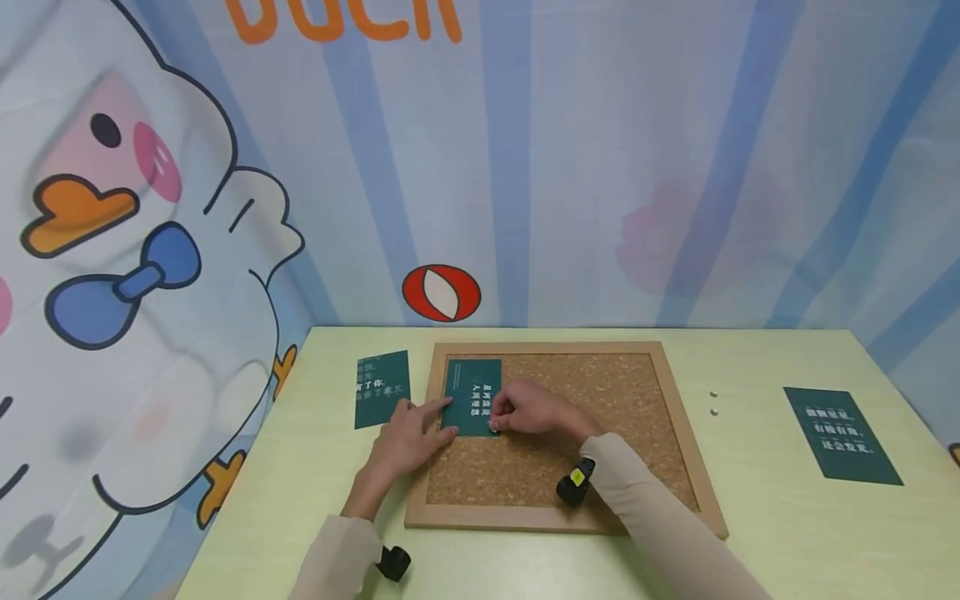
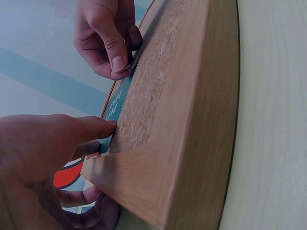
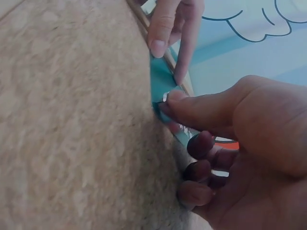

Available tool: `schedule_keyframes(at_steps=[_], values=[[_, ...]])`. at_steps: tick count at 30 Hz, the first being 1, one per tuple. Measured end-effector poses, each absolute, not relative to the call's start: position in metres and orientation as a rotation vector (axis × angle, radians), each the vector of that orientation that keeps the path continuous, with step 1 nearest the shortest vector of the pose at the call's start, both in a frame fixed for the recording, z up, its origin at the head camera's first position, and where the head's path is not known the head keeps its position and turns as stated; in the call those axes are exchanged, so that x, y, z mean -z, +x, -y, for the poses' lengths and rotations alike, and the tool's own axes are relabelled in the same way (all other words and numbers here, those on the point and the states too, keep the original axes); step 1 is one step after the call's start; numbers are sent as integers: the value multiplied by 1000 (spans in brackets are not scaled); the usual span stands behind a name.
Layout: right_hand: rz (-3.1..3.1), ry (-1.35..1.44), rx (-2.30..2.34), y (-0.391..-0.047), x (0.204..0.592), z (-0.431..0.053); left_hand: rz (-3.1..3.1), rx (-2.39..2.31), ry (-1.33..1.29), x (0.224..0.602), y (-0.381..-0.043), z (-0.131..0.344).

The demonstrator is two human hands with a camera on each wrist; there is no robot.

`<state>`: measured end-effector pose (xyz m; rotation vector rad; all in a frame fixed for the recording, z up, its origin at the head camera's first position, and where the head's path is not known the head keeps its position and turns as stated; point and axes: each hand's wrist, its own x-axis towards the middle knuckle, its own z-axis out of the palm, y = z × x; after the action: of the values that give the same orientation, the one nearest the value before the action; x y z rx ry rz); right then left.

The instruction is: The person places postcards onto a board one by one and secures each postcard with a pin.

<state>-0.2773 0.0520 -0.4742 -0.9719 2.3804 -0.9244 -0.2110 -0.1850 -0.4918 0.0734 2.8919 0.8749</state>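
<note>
A dark green card [image 1: 472, 398] with white lettering lies on the upper left of the wood-framed cork board [image 1: 570, 471]. My left hand [image 1: 408, 437] presses its left edge with thumb and index finger; the other fingers reach over the frame, as the left wrist view shows. At the card's lower right corner, my right hand [image 1: 532, 407] pinches a small silver pushpin [image 3: 165, 97] between thumb and index finger. The pin's point is right at the card, partly hidden by the fingertips. In the right wrist view the remaining right fingers curl close to the cork.
Left of the board lies a second green card [image 1: 381, 387], partly overlapped by the left hand. Two small silver pins [image 1: 714, 403] rest on the table to the board's right. Farther right is another green card [image 1: 843, 435]. A printed curtain [image 1: 577, 167] hangs behind the table.
</note>
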Motion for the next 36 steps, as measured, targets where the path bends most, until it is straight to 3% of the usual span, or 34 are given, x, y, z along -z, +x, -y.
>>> schedule_keyframes(at_steps=[36], values=[[-2409,-749,764,-287,462,-43,-2883,-905,56,494,-212,185]])
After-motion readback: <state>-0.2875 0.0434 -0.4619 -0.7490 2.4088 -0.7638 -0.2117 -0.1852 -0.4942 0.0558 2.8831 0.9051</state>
